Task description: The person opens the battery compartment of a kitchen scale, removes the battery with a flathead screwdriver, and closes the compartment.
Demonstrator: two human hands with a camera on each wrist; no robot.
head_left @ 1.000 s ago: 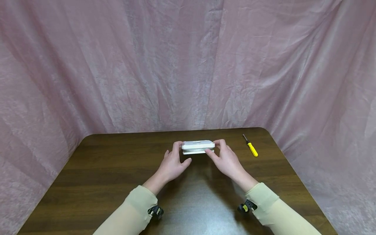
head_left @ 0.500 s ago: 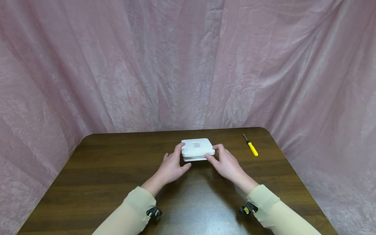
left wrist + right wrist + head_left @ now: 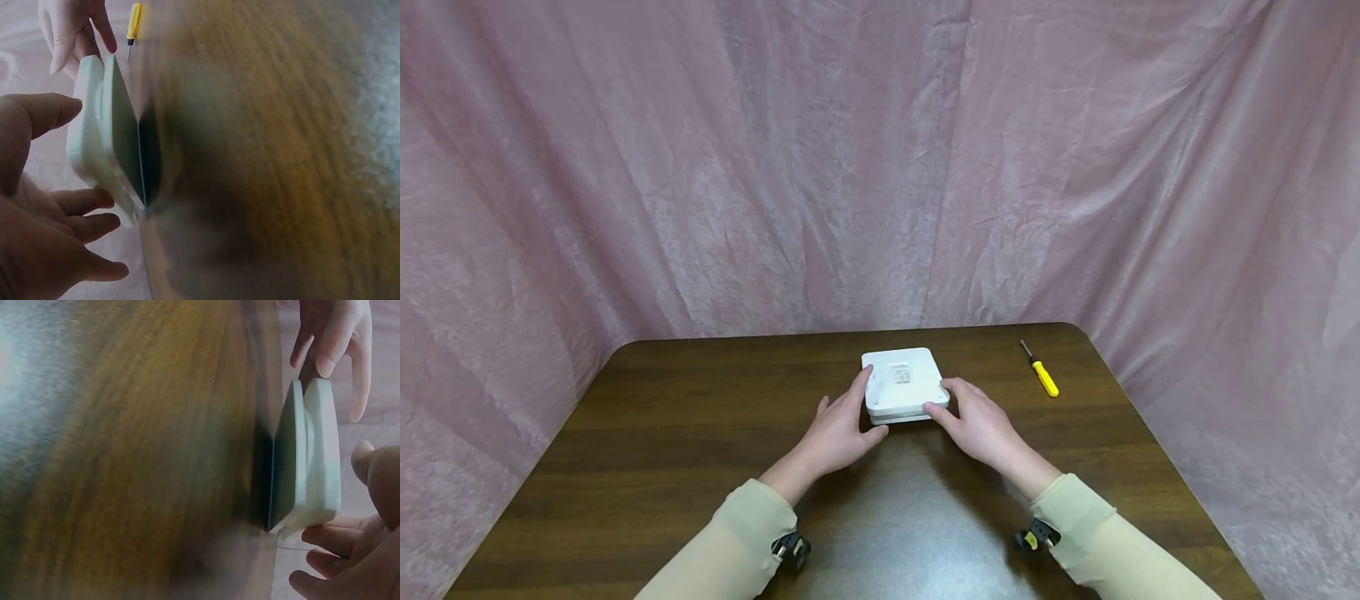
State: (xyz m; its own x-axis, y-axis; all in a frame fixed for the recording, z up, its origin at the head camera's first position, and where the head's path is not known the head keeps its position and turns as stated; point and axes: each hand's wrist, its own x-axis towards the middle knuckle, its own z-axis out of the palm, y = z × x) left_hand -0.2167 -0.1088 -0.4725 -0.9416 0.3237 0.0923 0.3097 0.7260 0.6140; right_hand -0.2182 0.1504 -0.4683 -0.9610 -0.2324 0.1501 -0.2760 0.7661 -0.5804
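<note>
A white square device with rounded corners and a small printed label on its upper face lies between the two hands. Its thick body and a thinner plate are separated by a groove, plainest in the right wrist view, where the plate's dark underside faces the table. My left hand holds it at its left side, the fingers along the edge and the thumb near the front corner. With its thumb at the front edge and fingers at the right side, my right hand holds the opposite side.
A screwdriver with a yellow handle lies at the right rear of the brown wooden table. A pink curtain hangs behind the table and around its sides.
The device has tipped from nearly edge-on so that its labelled face shows fully, its front edge lower in the view. Both hands keep to its sides and have shifted slightly.
</note>
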